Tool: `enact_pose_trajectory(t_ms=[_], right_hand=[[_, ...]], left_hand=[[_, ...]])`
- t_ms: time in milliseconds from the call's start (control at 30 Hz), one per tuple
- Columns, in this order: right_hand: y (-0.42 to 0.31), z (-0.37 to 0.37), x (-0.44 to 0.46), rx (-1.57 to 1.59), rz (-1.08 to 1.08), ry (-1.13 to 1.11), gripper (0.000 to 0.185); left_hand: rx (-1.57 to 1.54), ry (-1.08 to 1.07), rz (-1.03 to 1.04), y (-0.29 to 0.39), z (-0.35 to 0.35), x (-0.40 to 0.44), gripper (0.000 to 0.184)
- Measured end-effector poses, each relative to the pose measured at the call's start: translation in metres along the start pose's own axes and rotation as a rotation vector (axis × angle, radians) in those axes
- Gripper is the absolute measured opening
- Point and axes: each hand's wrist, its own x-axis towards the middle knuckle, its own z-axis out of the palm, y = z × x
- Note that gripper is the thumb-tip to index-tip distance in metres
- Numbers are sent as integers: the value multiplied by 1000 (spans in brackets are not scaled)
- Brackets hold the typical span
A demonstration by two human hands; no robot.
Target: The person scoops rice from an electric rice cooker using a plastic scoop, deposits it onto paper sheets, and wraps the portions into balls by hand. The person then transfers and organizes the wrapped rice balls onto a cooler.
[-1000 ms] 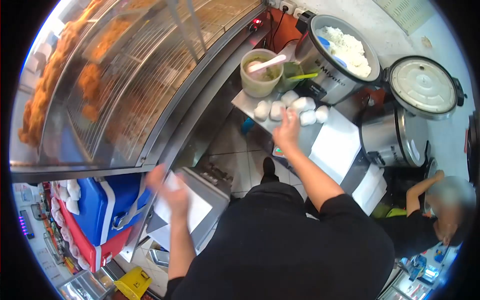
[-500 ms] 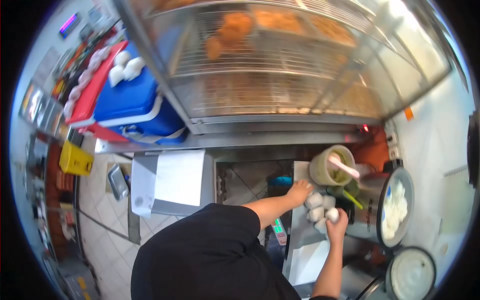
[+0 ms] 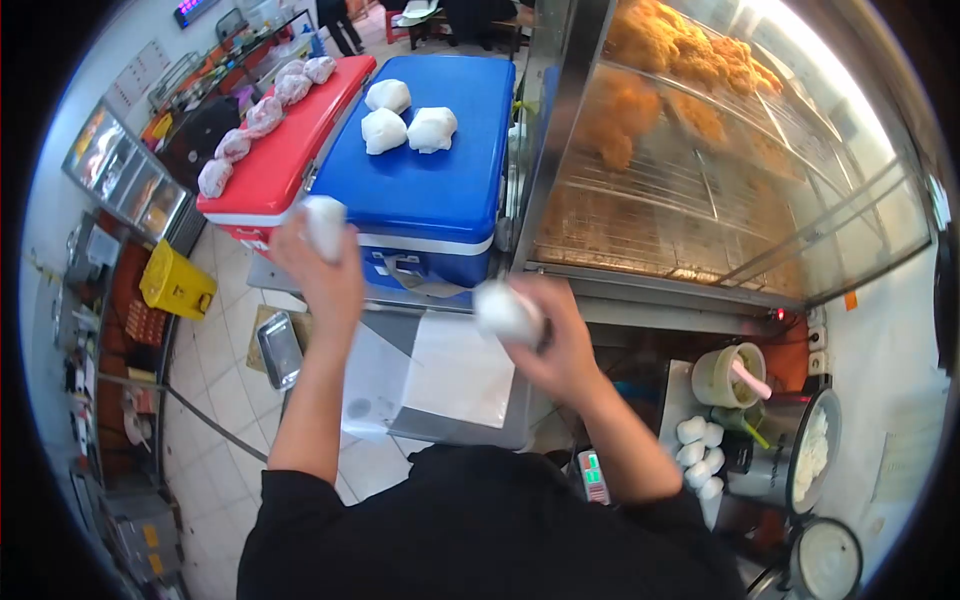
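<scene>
My left hand (image 3: pixel 318 262) is closed on a white wrapped bundle (image 3: pixel 325 226), held above the near left corner of the blue cooler (image 3: pixel 430 205). Another white bundle (image 3: pixel 507 312), blurred by motion, is gripped in my right hand (image 3: pixel 557 335), over the grey surface in front of the cooler. Three white bundles (image 3: pixel 432 130) rest together on the blue lid. More white bundles (image 3: pixel 692 454) lie grouped at the right, beside a tub (image 3: pixel 722 377) with a pink handle in it.
A red cooler (image 3: pixel 330 112) with several wrapped bundles stands left of the blue one. White paper (image 3: pixel 460 370) lies on the grey surface. At the right are a glass cabinet of fried food (image 3: pixel 690 190), a rice cooker (image 3: pixel 770 450) and a small scale (image 3: pixel 592 477).
Both hands have moved left from the bundles at the right, each now carrying one. The view has turned left, bringing the coolers to the centre.
</scene>
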Motion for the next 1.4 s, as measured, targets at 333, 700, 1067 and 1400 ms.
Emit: enact_pose_trajectory(t_ms=[333, 700, 1067, 1400], right_hand=[[65, 82, 154, -396, -165, 194, 38], [82, -171, -456, -1089, 1400, 813, 73], [48, -255, -548, -1102, 1327, -72, 77], [74, -235, -587, -864, 1351, 287, 81]], left_hand=[[-155, -516, 101, -70, 98, 103, 41], [-91, 136, 204, 64, 94, -51, 40], [-612, -1540, 857, 489, 168, -452, 92], [-521, -1603, 588, 474, 181, -514, 68]])
